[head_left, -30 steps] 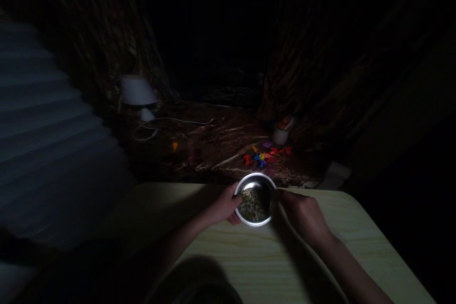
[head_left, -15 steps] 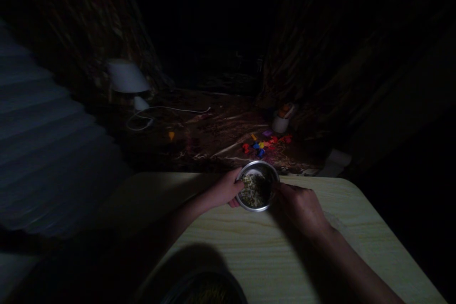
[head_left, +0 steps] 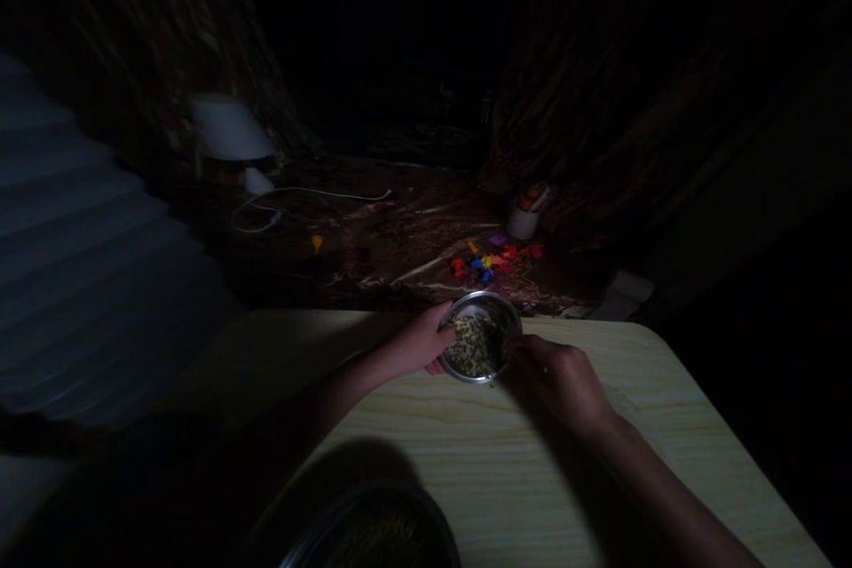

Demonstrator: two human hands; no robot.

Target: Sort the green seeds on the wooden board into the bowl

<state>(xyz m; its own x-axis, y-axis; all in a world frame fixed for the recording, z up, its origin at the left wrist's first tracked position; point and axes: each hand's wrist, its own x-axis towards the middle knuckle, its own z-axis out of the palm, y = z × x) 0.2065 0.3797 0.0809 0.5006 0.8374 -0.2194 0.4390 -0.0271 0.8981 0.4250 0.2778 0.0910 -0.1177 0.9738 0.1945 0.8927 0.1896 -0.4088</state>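
Over the far part of the light wooden table (head_left: 426, 435), a small metal bowl (head_left: 482, 380) is tilted toward me. Pale and green bits (head_left: 474, 346) that look like chopped food or grains lie inside it. My left hand (head_left: 426, 340) grips the bowl's left side, thumb over the rim and fingers beneath. At the opposite rim is my right hand (head_left: 563, 373), its fingers closed together and touching the bowl. Nearer to me stands a larger dark bowl (head_left: 439, 519) with greenish contents, partly cut off by the bottom edge.
Beyond the table, a dark patterned surface holds small colourful pieces (head_left: 485, 263), a white cup (head_left: 523, 224) with orange items, a white lamp (head_left: 232, 129) and a white cable (head_left: 333, 192). A pale ribbed panel (head_left: 86, 266) stands at left. The room is very dark.
The whole view has shifted slightly, so things sit a little higher. Both hands stay at the metal bowl, and the bits in it have moved slightly. More of the large bowl shows.
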